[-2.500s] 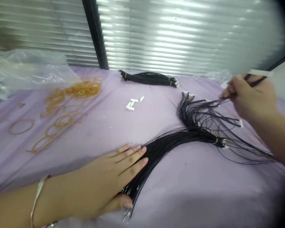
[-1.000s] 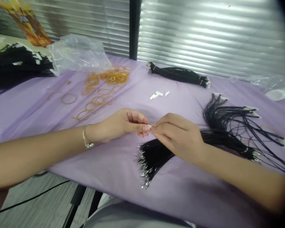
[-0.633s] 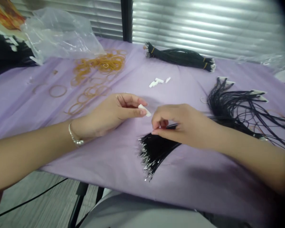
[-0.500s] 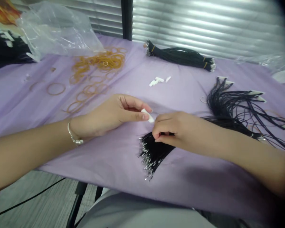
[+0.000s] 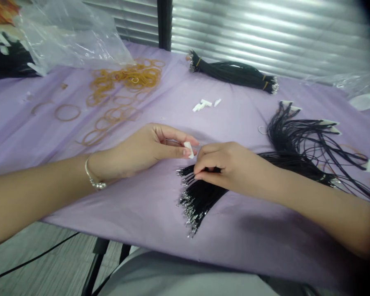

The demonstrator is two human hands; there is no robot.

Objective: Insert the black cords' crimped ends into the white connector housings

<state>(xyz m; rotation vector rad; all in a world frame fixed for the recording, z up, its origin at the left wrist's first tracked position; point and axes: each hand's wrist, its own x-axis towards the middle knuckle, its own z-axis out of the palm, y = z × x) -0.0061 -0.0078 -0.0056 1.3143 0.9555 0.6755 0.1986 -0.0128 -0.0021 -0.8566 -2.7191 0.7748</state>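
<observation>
My left hand [image 5: 144,149] is closed in a pinch on a small white connector [image 5: 189,149], held just above the purple tablecloth [image 5: 135,205]. My right hand [image 5: 226,166] is closed too, its fingertips pinching a few black wires out of the loose bundle of black wires [image 5: 200,195] that lies in front of me. The bundle's metal-tipped ends fan out toward the table's front edge. The two hands sit side by side, almost touching.
Several white connectors [image 5: 205,104] lie further back. A tied black wire bundle [image 5: 234,74] rests near the blinds. Wires with white connectors [image 5: 311,137] spread at right. Rubber bands [image 5: 120,88] and a clear plastic bag [image 5: 68,37] lie at left.
My right hand came in from the far right to the bundle's near end. My left hand lifted off the bundle and now pinches a white connector. Right fingers have separated a few wire ends.
</observation>
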